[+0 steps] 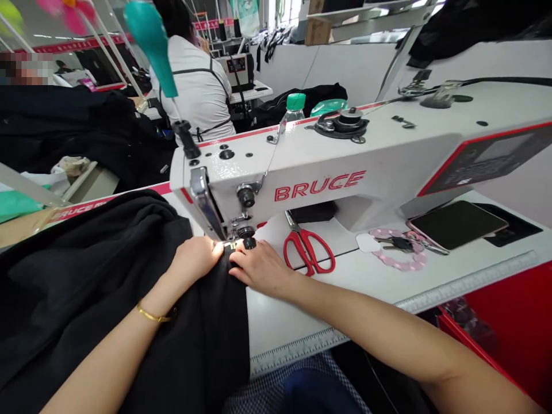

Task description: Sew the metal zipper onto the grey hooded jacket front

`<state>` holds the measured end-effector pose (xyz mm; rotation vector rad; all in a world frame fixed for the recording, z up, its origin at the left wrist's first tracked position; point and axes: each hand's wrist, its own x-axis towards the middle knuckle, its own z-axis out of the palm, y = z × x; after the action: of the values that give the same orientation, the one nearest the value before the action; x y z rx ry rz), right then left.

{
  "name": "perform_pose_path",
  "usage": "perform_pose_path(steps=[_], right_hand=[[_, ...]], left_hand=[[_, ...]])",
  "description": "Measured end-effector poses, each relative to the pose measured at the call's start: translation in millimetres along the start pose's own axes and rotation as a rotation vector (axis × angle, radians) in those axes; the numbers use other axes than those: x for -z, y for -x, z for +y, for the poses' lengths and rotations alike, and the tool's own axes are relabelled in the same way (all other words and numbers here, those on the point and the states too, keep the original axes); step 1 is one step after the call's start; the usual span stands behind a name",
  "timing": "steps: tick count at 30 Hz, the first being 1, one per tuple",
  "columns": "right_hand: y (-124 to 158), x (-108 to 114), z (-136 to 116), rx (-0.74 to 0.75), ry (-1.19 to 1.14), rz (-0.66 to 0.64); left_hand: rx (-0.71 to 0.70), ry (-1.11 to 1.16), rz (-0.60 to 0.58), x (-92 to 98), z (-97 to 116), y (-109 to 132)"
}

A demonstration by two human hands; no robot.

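A large piece of black fabric [222, 322] runs under the needle area of a white sewing machine [319, 155] marked BRUCE and hangs over the table's front edge. Left of the presser foot, my left hand [196, 259] is closed on the fabric, thumb close to the lit needle area. My right hand [261, 267] lies just right of the needle, its bent fingers gripping the fabric's right edge. The machine's head partly covers the fingertips of both hands. Beside my right hand lie red-handled scissors [308, 250], their blades pointing under the machine arm.
Keys on a pink beaded ring [399, 250] and a phone [457, 224] lie at the right. A ruler strip [302, 348] edges the table. A teal-handled screwdriver [157, 52] stands upright at the machine head. Behind the machine are a green-capped bottle [295, 106] and a seated person [198, 86].
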<state>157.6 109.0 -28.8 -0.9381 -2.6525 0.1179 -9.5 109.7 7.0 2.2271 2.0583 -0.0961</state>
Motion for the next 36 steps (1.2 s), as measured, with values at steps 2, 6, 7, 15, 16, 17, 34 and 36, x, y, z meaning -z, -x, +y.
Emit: perform_pose_path(steps=[2, 6, 7, 15, 16, 17, 34, 36], right_hand=[[-0.1, 0.9, 0.0, 0.018, -0.027, -0.005], [1.4, -1.8, -0.8, 0.043, -0.081, -0.015], [1.5, -4.5, -0.5, 0.048, -0.092, -0.013], [-0.5, -23.6, 1.1, 0.028, -0.051, -0.01], [-0.2, -23.1, 0.1, 0.029, -0.043, -0.022], [0.0, -22.5, -0.9, 0.028, -0.034, -0.033], [2.5, -16.7, -13.6, -0.052, 0.077, -0.079], [3.1, -15.3, -14.8, -0.08, 0.057, -0.085]], left_hand=[[0.056, -0.05, 0.056, 11.0, 2.9, 20.1], [-0.019, -0.052, 0.325, 24.7, -3.5, 99.7], [-0.055, -0.022, 0.379, 20.6, -9.1, 125.8], [0.391, 0.237, -0.229, -128.2, -38.9, 364.1], [0.432, 0.251, -0.287, -147.6, -32.5, 386.7], [0.461, 0.271, -0.352, -164.3, -23.8, 405.9], [0.988, 0.523, -0.839, -247.8, 27.0, 454.3], [0.968, 0.643, -0.865, -239.1, 22.8, 459.4]])
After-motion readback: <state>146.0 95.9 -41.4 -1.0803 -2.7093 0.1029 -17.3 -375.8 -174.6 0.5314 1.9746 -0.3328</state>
